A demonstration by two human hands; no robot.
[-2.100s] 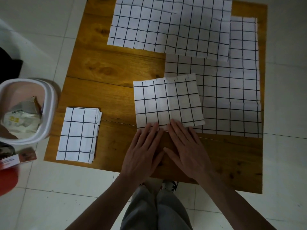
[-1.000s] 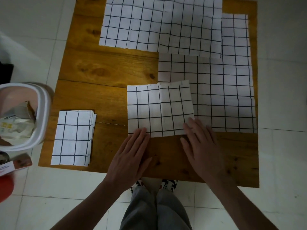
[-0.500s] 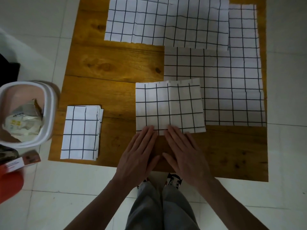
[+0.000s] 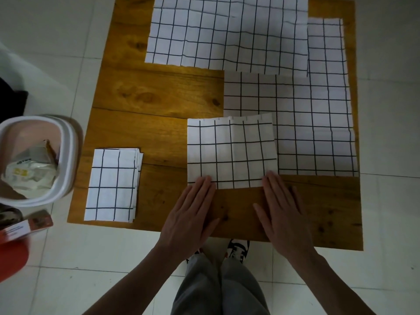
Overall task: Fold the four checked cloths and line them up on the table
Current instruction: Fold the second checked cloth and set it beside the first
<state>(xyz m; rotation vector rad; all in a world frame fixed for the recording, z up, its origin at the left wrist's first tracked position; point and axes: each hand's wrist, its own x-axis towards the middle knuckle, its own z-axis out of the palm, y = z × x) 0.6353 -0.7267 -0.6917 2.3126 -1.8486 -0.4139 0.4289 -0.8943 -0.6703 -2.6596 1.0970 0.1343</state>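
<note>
Cloth in hand: the half-folded cloth lies flat near the middle of the desk, its right edge overlapping the open cloth at 3 o'clock
Left hand: flat, palm down, fingers together and extended, fingertips resting on the cloth's near-left corner; nothing pinched
Right hand: flat in the same way, fingertips on the near-right corner; grip apart, clamped on nothing
Key relation: the cloth lies at 12 o'clock from both hands, which sit at its near hem, well apart; it is slightly wider than deep, long axis running 9 to 3 o'clock; each hand is equally near its own corner
Judged next fold: probably across the long axis, one side carried over to the other, to match the narrow finished one; either hand could lead
Finished cloth: the folded cloth sits at 9 o'clock by the desk's near-left corner, long axis 12 to 6
Waiting: far cloth spread open at 12 o'clock, overlapping the right-hand open cloth
Progress: one of four done, by my reckoning
Surface: bare varnished wood, smooth
Room: pale tiled floor; a white bin just off the desk's left edge at 9 o'clock
</note>
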